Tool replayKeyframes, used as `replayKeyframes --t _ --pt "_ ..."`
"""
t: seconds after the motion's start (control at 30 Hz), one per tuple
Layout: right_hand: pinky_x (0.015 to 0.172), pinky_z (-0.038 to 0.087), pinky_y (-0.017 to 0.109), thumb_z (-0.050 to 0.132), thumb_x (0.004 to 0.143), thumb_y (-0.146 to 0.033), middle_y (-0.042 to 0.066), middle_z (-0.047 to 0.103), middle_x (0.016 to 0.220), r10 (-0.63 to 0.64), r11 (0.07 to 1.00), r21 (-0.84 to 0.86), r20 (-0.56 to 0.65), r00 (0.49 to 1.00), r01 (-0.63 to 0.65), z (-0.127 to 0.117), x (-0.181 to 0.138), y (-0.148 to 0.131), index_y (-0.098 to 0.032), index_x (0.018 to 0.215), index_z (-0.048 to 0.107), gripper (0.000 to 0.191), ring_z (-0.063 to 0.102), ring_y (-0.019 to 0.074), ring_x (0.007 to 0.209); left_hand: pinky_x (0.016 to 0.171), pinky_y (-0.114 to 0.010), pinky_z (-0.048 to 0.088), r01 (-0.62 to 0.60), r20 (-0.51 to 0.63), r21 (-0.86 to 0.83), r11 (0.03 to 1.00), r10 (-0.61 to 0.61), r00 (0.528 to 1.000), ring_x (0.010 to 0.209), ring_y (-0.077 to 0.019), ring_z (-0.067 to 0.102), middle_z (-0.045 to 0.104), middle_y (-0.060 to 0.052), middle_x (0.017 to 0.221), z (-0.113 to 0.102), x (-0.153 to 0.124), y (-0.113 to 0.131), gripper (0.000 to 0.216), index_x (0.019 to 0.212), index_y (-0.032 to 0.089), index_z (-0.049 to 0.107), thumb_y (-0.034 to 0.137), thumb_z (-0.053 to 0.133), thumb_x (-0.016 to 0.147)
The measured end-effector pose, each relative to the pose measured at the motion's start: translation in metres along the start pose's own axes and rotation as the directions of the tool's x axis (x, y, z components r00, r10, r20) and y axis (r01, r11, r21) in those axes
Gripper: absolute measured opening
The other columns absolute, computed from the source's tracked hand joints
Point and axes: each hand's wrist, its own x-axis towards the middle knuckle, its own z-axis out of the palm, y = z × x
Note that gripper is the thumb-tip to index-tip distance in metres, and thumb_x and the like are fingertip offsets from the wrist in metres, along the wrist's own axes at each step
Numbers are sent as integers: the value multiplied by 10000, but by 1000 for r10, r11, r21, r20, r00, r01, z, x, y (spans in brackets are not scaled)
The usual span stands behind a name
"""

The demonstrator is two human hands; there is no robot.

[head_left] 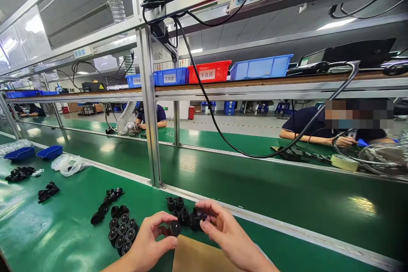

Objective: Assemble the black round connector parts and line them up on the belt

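My left hand [152, 238] pinches a round black plastic part [175, 228] between thumb and fingers, its ringed end towards me. Just to the right, my right hand [225, 229] has its thumb and fingers closed around another black part [195, 220] with a small stub on its side. Behind both hands stands a small group of similar black parts with narrow tops [174, 203]. A brown sheet [197, 257], like cardboard, lies beneath the hands. Beside my left wrist, several black cylindrical parts [122, 229] stand in close rows, open ends up.
More black parts [106, 204] lie leftward on the green bench [76, 229]. Blue trays [50, 152] and a plastic bag [68, 164] sit farther left. A metal post [149, 136] rises ahead, and a black cable [210, 110] hangs down. A co-worker [306, 123] sits opposite.
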Motion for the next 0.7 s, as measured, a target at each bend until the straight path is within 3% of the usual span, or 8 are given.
replayKeyframes --t 0.07,0.2,0.53,0.7 --pt "935 504 397 721 957 -434 81 676 1204 -26 989 -145 26 999 30 12 -6 -4 -238 1274 660 377 618 249 1058 894 -327 558 -65 18 -37 997 65 998 1037 -247 663 708 -104 1139 2 -1 -1 412 1195 216 806 416 901 848" --pt "886 500 382 636 906 -228 54 704 1110 -96 924 -366 59 994 111 28 -11 -8 -247 1192 691 292 634 241 976 932 -330 566 -145 32 -74 987 148 989 1075 -256 680 714 -107 1159 7 -5 -3 395 1230 242 804 440 867 893" --pt "825 567 330 630 891 -140 64 717 1081 -315 839 -430 118 942 334 36 -10 6 -252 1196 708 335 678 228 943 1040 -413 612 -240 -4 -11 971 240 971 1177 -304 730 762 -137 1267 7 -10 -13 414 1329 283 785 399 829 934" --pt "872 592 324 612 925 -96 76 722 1163 -432 723 -512 187 882 463 35 -9 18 -268 1277 675 398 700 235 1026 1077 -408 610 -218 -12 0 976 218 976 1230 -311 725 757 -140 1325 7 -10 -16 424 1341 293 783 415 826 937"
